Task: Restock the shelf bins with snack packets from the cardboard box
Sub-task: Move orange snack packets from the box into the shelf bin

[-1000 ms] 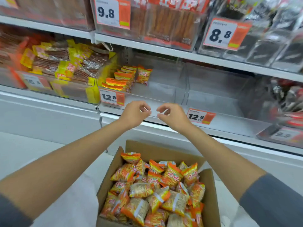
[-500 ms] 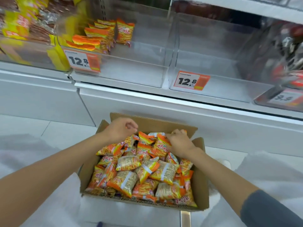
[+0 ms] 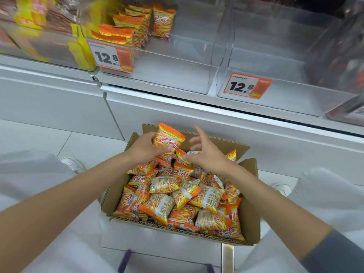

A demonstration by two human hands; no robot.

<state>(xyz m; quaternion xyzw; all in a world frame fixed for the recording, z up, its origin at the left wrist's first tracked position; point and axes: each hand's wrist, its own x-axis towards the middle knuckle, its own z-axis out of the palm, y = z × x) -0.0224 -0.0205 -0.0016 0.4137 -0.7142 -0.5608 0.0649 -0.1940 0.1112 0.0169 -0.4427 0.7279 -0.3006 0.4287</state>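
Note:
An open cardboard box (image 3: 248, 217) in front of me holds several orange snack packets (image 3: 163, 207). My left hand (image 3: 144, 147) grips one orange packet (image 3: 168, 139), lifted above the box's far end. Just to its right my right hand (image 3: 206, 154) hovers over the pile with fingers spread, holding nothing. On the shelf above, a clear bin (image 3: 177, 75) tagged 12.8 holds several matching packets (image 3: 136, 26) at its left and back. The clear bin (image 3: 285, 91) to its right, also tagged 12.8, has nothing in it.
A bin of yellow and brown packets (image 3: 39, 22) stands at the far left of the shelf. Another bin with dark and red packets (image 3: 350, 66) is at the far right. White shoes (image 3: 72, 164) stand on the white tiled floor beside the box.
Both hands dropped from the shelf into the box. My left hand has taken hold of one packet and raised it; my right hand has come off the pile and spread its fingers.

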